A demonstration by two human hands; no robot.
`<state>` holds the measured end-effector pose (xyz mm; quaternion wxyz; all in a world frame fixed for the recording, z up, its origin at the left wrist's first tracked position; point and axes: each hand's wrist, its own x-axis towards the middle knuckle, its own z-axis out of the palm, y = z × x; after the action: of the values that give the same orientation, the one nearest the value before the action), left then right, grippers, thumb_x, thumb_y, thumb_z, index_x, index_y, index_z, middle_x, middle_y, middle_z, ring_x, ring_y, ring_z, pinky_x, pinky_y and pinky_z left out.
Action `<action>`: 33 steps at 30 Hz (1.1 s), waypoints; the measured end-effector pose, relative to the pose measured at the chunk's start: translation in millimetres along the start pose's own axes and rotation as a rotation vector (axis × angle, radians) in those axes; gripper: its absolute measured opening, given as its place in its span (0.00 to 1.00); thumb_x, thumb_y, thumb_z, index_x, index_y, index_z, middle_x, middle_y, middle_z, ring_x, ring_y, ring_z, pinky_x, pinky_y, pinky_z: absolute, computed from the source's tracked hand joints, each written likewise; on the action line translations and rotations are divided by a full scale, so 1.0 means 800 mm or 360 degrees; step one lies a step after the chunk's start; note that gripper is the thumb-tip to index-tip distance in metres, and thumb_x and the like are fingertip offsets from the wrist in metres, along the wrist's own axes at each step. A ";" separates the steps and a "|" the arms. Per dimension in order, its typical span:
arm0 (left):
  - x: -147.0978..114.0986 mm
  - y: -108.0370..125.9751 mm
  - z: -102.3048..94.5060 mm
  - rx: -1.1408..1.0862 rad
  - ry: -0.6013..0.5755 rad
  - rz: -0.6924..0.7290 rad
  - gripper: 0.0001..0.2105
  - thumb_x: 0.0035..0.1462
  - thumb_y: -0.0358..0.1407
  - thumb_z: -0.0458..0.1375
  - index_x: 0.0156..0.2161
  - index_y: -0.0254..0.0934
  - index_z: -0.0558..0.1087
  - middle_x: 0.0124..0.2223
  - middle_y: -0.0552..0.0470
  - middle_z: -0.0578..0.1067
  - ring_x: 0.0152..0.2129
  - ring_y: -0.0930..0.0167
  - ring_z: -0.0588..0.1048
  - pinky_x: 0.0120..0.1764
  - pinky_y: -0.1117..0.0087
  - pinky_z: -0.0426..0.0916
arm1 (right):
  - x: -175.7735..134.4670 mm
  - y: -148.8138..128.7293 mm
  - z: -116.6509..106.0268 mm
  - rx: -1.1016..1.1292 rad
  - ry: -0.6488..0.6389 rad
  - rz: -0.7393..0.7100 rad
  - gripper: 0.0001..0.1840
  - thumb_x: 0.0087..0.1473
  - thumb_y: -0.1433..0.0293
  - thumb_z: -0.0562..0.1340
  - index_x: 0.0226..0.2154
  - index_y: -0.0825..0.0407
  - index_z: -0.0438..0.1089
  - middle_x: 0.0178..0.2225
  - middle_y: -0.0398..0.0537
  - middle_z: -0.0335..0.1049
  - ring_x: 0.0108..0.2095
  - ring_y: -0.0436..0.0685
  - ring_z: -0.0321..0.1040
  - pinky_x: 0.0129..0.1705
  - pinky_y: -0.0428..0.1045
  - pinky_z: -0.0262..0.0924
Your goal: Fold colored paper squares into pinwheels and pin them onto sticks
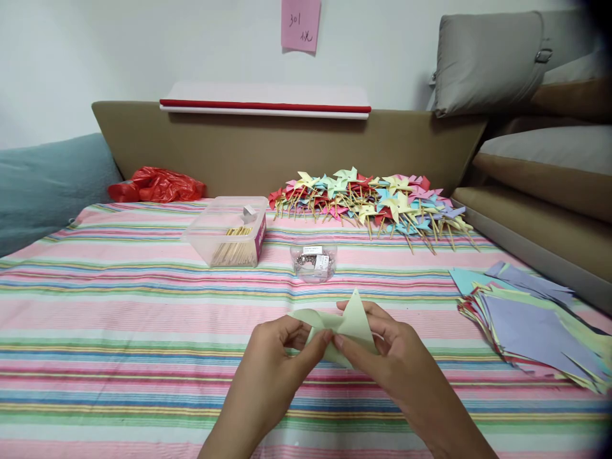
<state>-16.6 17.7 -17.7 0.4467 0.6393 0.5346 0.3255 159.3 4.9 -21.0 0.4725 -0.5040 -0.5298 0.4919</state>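
A pale green paper pinwheel blade sheet (356, 322) is held up between my two hands, low in the middle of the view. One pointed corner stands upright, while another part curls over toward the centre. My left hand (280, 357) pinches its left side, with the thumb pressed near the centre. On the other side, my right hand (387, 347) grips the paper, thumb on the front and fingers behind. Both thumb tips nearly meet. Just beyond the paper sits a clear plastic bowl (315, 271) with small dark pieces and white labels inside.
A clear box (224, 220) of wooden sticks (235, 250) stands back left. Finished paper pinwheels (382, 197) lie heaped at the back. Cut paper sheets (535, 331) are stacked at right. A red plastic bag (160, 185) rests far left, cushions (540, 185) line the right edge.
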 end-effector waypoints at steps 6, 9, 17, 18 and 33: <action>0.000 -0.002 -0.002 -0.0002 -0.0044 -0.0022 0.23 0.59 0.53 0.57 0.24 0.40 0.57 0.24 0.59 0.55 0.23 0.73 0.56 0.27 0.69 0.51 | -0.002 0.000 0.004 0.0135 0.0053 0.0071 0.09 0.50 0.62 0.70 0.34 0.46 0.83 0.50 0.48 0.71 0.44 0.59 0.72 0.41 0.49 0.69; -0.001 -0.004 -0.002 -0.0047 -0.0028 -0.0024 0.23 0.60 0.53 0.58 0.24 0.40 0.56 0.24 0.59 0.55 0.23 0.73 0.57 0.27 0.70 0.51 | -0.001 0.000 0.008 0.0162 0.0090 0.0064 0.09 0.49 0.62 0.71 0.34 0.47 0.83 0.50 0.48 0.71 0.43 0.59 0.72 0.40 0.48 0.68; 0.001 0.006 -0.003 -0.0541 -0.0060 0.0052 0.14 0.58 0.47 0.64 0.33 0.38 0.72 0.29 0.55 0.72 0.29 0.71 0.71 0.33 0.72 0.64 | -0.002 -0.002 0.017 0.0544 0.0267 0.0186 0.19 0.45 0.60 0.74 0.42 0.48 0.82 0.43 0.49 0.79 0.41 0.60 0.74 0.40 0.51 0.68; 0.001 0.008 -0.003 -0.0689 -0.0067 0.0052 0.12 0.58 0.45 0.65 0.38 0.39 0.74 0.33 0.53 0.76 0.33 0.69 0.74 0.37 0.71 0.67 | -0.001 -0.001 0.020 0.0656 0.0322 0.0191 0.20 0.45 0.59 0.74 0.42 0.49 0.81 0.42 0.49 0.80 0.42 0.61 0.73 0.42 0.51 0.67; 0.001 0.010 0.035 -0.1209 0.0259 -0.0092 0.10 0.52 0.42 0.70 0.34 0.36 0.82 0.32 0.50 0.81 0.34 0.67 0.78 0.40 0.71 0.71 | -0.007 0.008 0.074 0.1330 0.0439 0.0169 0.17 0.48 0.60 0.74 0.41 0.48 0.81 0.43 0.48 0.81 0.48 0.63 0.74 0.52 0.55 0.68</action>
<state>12.2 12.3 -21.3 0.6168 0.3852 0.4273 0.5372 101.2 -3.3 -31.4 0.6760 -0.3572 -0.1910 0.6157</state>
